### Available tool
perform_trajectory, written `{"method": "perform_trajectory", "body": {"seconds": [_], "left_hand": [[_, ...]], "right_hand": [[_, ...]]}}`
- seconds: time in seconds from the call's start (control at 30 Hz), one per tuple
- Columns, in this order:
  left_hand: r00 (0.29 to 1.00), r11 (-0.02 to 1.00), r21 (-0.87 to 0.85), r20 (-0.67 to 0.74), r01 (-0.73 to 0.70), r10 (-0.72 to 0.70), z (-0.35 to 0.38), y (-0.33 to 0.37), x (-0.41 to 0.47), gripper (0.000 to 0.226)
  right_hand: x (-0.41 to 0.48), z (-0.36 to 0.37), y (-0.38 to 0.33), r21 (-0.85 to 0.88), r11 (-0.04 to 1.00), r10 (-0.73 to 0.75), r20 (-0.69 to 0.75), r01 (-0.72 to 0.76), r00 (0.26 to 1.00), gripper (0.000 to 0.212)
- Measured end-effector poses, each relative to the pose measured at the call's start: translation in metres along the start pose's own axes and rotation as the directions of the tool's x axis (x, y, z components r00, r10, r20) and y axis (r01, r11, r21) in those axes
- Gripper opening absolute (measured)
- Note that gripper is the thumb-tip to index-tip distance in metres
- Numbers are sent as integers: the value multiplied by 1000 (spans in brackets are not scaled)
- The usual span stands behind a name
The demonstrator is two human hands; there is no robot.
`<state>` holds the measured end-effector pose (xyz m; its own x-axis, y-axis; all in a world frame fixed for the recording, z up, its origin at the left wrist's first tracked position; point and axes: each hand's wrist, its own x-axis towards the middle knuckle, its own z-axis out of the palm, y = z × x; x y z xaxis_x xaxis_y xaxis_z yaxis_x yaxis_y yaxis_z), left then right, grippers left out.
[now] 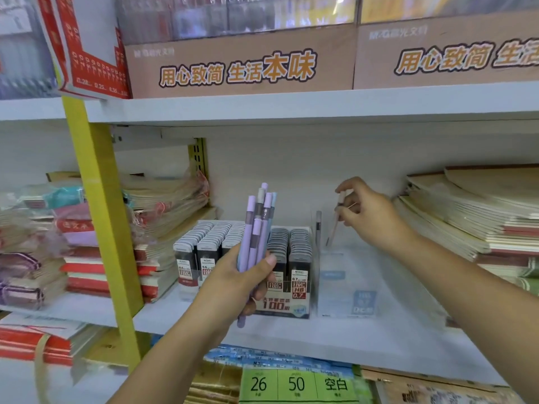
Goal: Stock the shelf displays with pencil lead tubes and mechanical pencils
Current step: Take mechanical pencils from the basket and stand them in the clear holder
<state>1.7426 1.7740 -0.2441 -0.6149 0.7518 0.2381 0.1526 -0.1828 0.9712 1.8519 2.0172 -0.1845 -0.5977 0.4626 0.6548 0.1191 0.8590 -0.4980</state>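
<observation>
My left hand grips a bundle of several mechanical pencils, purple, blue and grey, held upright in front of the lead display. That display box holds rows of black pencil lead tubes with grey caps. To its right stands a clear acrylic pencil holder with one grey pencil upright at its left wall. My right hand pinches a single pale pink mechanical pencil, tip down, over the clear holder.
Stacks of notebooks fill the shelf at the right, and wrapped notebook bundles lie at the left. A yellow upright post stands at the left. Brown display boxes sit on the shelf above. Green price labels hang below.
</observation>
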Motion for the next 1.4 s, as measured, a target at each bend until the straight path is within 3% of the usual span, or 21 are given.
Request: {"method": "perform_trajectory", "body": {"seconds": [0.2, 0.47, 0.7, 0.83, 0.9, 0.97, 1.03, 1.07, 1.27, 1.33, 1.4], "left_hand": [[1000, 1000, 23, -10, -22, 22, -2, -3, 5, 7], [999, 999, 16, -25, -30, 31, 0, -11, 5, 12], [1000, 1000, 0, -1, 15, -15, 0, -7, 2, 11], [997, 995, -81, 49, 55, -51, 3, -2, -5, 36], [995, 991, -116, 80, 63, -54, 5, 0, -8, 45], [992, 989, -125, 112, 74, -60, 9, 1, -10, 48], [988, 989, -117, 136, 85, -69, 14, 3, -11, 49], [987, 990, -112, 143, 89, -73, 17, 3, -12, 48], [989, 991, -85, 117, 101, -91, 24, 5, -14, 23], [991, 990, -92, 98, 103, -94, 21, 5, -12, 20], [994, 994, -74, 72, 86, -81, 17, 3, -9, 21]], "right_hand": [[4, 19, 13, -105, 993, -47, 104, 58, 993, 35], [-3, 28, 16, -63, 997, -43, 74, 48, 996, 28], [-6, 36, 7, -378, 922, -73, 53, 88, 996, 29], [-12, 27, -6, -513, 852, -64, 92, 103, 994, 34], [-24, 20, -23, -376, 920, -125, -10, 112, 992, 32], [-44, 14, -49, 44, 998, -40, -13, 40, 999, 22], [-61, 12, -74, 439, 893, 29, 154, -94, 988, 15], [-66, 12, -80, 510, 850, 37, 191, -131, 981, 15], [-62, 1, -78, 648, 727, 201, 115, -227, 973, 11], [-50, -11, -69, 707, 689, 229, -2, -161, 973, 15], [-35, -23, -57, 642, 763, 186, -113, -71, 976, 24]]}}
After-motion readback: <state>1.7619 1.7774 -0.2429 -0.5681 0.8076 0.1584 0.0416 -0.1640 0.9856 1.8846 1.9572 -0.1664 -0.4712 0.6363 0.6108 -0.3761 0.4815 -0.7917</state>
